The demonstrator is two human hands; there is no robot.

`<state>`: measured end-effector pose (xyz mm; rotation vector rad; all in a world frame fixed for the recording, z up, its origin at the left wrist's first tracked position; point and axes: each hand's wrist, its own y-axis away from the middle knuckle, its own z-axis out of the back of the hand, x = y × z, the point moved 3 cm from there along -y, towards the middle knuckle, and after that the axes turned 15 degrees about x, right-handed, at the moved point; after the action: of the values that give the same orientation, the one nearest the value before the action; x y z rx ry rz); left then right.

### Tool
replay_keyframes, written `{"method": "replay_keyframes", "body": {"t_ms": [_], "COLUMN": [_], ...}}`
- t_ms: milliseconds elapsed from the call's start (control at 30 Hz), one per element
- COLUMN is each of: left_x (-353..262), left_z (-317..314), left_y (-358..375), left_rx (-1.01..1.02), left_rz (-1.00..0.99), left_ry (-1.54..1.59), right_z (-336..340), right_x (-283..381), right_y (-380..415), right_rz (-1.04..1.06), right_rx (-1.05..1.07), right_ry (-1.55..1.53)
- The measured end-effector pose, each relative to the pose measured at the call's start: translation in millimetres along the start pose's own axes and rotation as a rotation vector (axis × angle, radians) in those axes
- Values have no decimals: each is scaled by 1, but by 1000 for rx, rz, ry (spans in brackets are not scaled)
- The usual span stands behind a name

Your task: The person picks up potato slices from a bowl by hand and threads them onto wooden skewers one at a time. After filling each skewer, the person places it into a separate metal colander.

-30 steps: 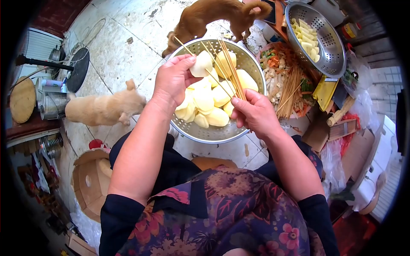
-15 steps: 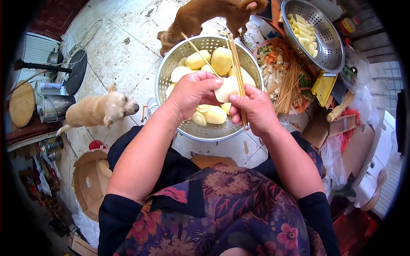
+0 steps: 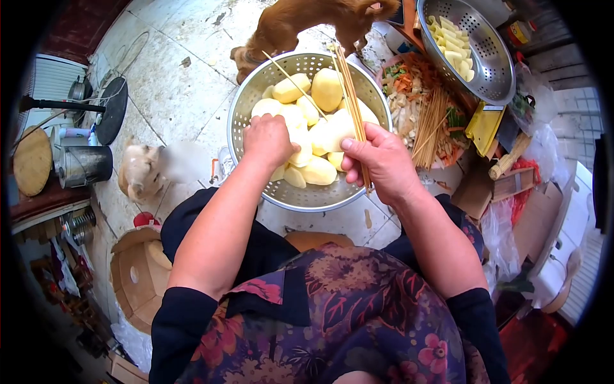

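A metal colander (image 3: 238,131) full of peeled potatoes (image 3: 327,89), some whole and some sliced, is in front of me. My left hand (image 3: 268,139) is down among the pieces, its fingers curled and their tips hidden, so what they hold cannot be made out. Several thin wooden skewers (image 3: 353,96) are gripped upright in my right hand (image 3: 380,157), over the colander's right side. Beside its thumb is a pale potato slice (image 3: 339,131), apparently on one skewer. Another skewer (image 3: 284,73) slants across the potatoes with its end past the rim.
A brown dog (image 3: 288,29) stands beyond the colander, and a pale dog (image 3: 142,171) is to the left. At right, more skewers (image 3: 432,121) lie on chopped vegetables (image 3: 400,80), below a second colander (image 3: 495,67) with cut potato strips. A cardboard box (image 3: 134,275) sits at lower left.
My left hand has let go of the potato slice by the skewers and moved left and down into the colander. My right hand keeps the skewers. The pale dog has turned and shifted.
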<state>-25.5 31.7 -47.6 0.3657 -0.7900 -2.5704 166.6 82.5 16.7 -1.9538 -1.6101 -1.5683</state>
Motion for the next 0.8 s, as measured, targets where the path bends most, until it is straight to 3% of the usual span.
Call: {"method": "replay_keyframes", "body": {"t_ms": [133,300,800], "left_x": [-3,-6,-13], "left_z": [3,-4,10], "left_y": [1,-2,-8], "left_rx": [25,15,208], "left_rz": [-2,-143,-149], "left_ry": [-35,-64,-132], "right_z": [-1,-2,2], "right_x": [1,2,-7], "right_y": [-1,-3,-7], "right_rz": [-14,-25,-44], "right_rx": [-9,-18,-18], "right_ry": [29,39,96]}}
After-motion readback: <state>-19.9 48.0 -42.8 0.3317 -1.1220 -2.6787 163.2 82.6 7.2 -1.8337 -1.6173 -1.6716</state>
